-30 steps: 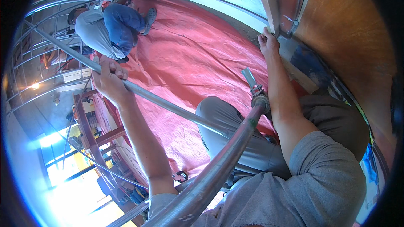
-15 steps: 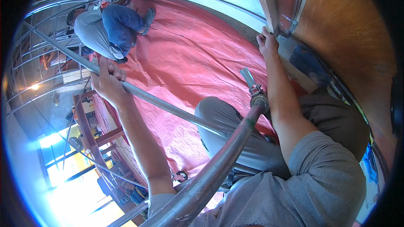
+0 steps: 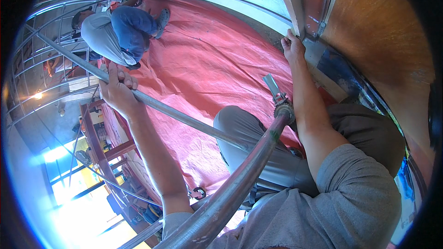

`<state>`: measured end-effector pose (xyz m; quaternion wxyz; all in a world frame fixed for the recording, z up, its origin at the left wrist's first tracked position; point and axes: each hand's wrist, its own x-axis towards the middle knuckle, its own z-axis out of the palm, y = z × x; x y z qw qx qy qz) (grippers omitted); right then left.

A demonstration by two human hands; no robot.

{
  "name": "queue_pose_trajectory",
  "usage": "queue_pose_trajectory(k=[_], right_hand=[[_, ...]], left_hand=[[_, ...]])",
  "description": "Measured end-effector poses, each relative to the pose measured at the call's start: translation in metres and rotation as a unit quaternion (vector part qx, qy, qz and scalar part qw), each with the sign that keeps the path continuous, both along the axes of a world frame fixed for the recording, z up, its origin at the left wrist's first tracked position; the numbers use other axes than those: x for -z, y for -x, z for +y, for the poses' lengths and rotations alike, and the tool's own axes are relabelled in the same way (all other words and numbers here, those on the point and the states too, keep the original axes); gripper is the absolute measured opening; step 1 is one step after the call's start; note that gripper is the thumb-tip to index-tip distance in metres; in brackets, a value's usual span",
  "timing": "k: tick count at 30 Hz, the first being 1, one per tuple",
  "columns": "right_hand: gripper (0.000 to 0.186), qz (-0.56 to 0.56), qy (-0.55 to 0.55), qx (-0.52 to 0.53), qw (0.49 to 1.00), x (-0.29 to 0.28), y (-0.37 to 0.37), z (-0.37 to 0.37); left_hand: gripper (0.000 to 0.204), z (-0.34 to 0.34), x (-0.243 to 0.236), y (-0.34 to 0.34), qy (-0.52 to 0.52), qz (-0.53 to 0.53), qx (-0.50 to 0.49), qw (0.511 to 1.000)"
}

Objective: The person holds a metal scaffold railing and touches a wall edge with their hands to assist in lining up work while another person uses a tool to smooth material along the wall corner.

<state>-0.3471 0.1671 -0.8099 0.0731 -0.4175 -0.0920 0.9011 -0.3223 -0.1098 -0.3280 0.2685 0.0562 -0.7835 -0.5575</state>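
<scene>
One wide fisheye view looks down from the wearer's head, its rim dark and bending straight edges. Closest to the lens are a thick tube (image 3: 237, 184) and the wearer's shirt (image 3: 314, 216); the left hand (image 3: 119, 86) and right hand (image 3: 294, 48) show farther out. It faces over the red sheet (image 3: 198, 60), with a co-worker (image 3: 104, 32) small near the sheet's far left corner, and reaches from a bright window (image 3: 87, 212) on the left to a brown panel (image 3: 378, 41) on the right.

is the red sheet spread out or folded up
Spread out, though wrinkled: the red sheet covers a broad area on both sides of the metal pole, from the co-worker's shoe to the person's knee.
</scene>
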Motion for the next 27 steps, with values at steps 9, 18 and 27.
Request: queue_pose_trajectory(k=[9, 18, 27], right_hand=[[0.02, -0.001, 0.002, 0.006, 1.0, -0.005, -0.001, 0.0], [0.019, 0.0, 0.002, 0.006, 1.0, -0.008, -0.001, 0.0], [0.019, -0.005, 0.001, 0.003, 1.0, -0.007, -0.001, 0.0]], left_hand=[[0.009, 0.001, 0.0, 0.0, -0.004, -0.001, 0.0, 1.0], [0.008, 0.0, 0.0, 0.0, -0.004, 0.0, 0.001, 1.0], [0.008, 0.0, 0.0, 0.0, -0.005, 0.002, -0.002, 1.0]])
